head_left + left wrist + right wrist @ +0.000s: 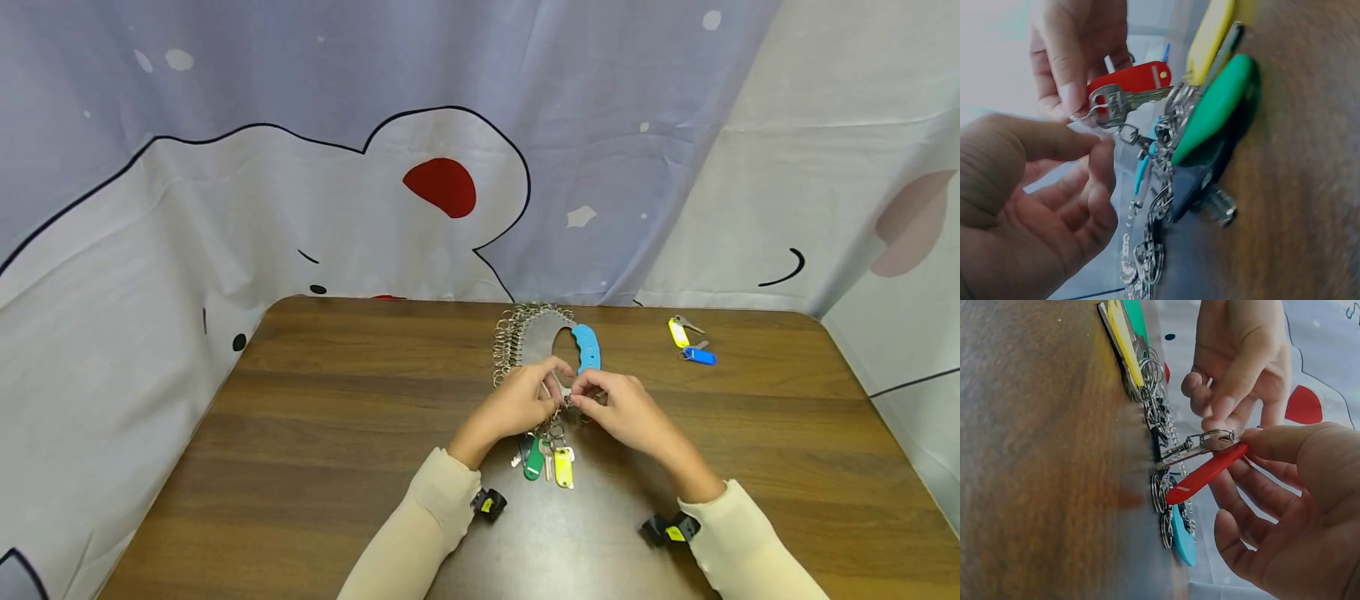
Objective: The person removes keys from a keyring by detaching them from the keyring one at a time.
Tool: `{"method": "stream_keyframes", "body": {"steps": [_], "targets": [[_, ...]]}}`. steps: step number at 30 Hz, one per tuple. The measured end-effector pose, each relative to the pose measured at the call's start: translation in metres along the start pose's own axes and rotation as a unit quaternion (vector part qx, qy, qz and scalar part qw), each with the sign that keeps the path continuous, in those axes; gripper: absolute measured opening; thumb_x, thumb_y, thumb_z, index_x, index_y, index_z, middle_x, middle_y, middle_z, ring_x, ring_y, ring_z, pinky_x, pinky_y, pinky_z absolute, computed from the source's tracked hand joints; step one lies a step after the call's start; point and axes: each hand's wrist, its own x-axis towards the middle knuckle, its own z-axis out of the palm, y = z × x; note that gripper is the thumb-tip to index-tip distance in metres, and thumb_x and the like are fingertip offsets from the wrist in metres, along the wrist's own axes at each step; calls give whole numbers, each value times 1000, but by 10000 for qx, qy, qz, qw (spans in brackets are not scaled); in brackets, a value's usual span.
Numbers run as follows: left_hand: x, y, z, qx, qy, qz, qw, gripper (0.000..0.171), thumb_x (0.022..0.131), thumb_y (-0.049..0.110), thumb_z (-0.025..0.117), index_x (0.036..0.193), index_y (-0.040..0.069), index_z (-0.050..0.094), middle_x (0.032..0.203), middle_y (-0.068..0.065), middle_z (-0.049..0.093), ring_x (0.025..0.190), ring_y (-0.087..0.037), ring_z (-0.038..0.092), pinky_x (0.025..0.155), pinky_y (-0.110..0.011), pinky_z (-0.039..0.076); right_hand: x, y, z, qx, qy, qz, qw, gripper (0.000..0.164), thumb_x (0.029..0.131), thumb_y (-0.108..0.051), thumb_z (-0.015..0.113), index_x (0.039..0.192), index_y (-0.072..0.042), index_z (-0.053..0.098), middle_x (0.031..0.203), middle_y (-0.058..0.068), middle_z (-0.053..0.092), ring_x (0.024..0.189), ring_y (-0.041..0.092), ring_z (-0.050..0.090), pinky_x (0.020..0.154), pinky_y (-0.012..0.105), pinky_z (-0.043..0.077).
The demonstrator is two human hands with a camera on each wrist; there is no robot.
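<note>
My left hand [521,402] and right hand [628,410] meet at the near end of a grey crescent-shaped holder [537,340] with a blue handle [587,347]. In the right wrist view, my right thumb and finger pinch a key ring [1239,432] that carries a red key tag [1207,473] and a silver key [1110,105]. The left thumb and forefinger pinch at a small metal clasp [1127,133] beside that ring; the fingertips partly hide the contact. Below hang a green key tag [533,461] and a yellow key tag [563,468] with keys.
Many metal rings [507,342] line the holder's outer edge. At the back right of the wooden table [337,417] lie another yellow key tag [678,333] and a blue key tag [699,357], each with a key. A printed curtain [300,208] hangs behind the table.
</note>
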Motion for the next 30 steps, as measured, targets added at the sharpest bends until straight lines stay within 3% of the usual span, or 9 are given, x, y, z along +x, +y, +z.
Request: {"method": "stream_keyframes", "body": {"steps": [2, 6, 10, 18, 30], "targets": [[1, -1, 2, 363, 69, 255, 9990, 33, 80, -5, 65, 110, 11, 65, 86, -4, 67, 74, -12, 61, 65, -20, 49, 0, 0, 0, 47, -19, 21, 10000, 4, 89, -15, 69, 88, -12, 66, 80, 0, 70, 69, 11, 60, 61, 33, 53], [4, -1, 6, 1023, 269, 570, 9928, 14, 80, 1, 71, 90, 11, 69, 86, -1, 67, 79, -12, 60, 70, -21, 49, 0, 0, 0, 95, -67, 50, 9999, 6, 90, -16, 68, 89, -11, 67, 81, 0, 71, 69, 11, 61, 61, 33, 53], [4, -1, 6, 1412, 331, 613, 9875, 8, 81, 5, 72, 79, 12, 68, 81, 3, 64, 74, -10, 57, 67, -21, 48, 1, -1, 0, 82, -79, 43, 9999, 7, 90, -17, 68, 89, -11, 67, 81, 0, 71, 72, 11, 62, 63, 34, 53], [6, -2, 5, 1252, 419, 289, 9908, 9, 83, 4, 67, 78, 11, 69, 77, 4, 65, 66, -6, 56, 59, -18, 47, 0, 0, 0, -126, -226, -44, 9997, 6, 88, -11, 70, 86, -14, 65, 70, -1, 67, 58, 11, 57, 57, 31, 50], [6, -1, 6, 1261, 454, 105, 9909, 10, 84, 6, 66, 78, 11, 70, 76, 4, 65, 65, -7, 55, 59, -19, 46, 1, 2, 4, -1070, 88, -505, 9929, 6, 83, -9, 73, 86, -12, 69, 80, -2, 68, 73, 18, 59, 64, 37, 50]]}}
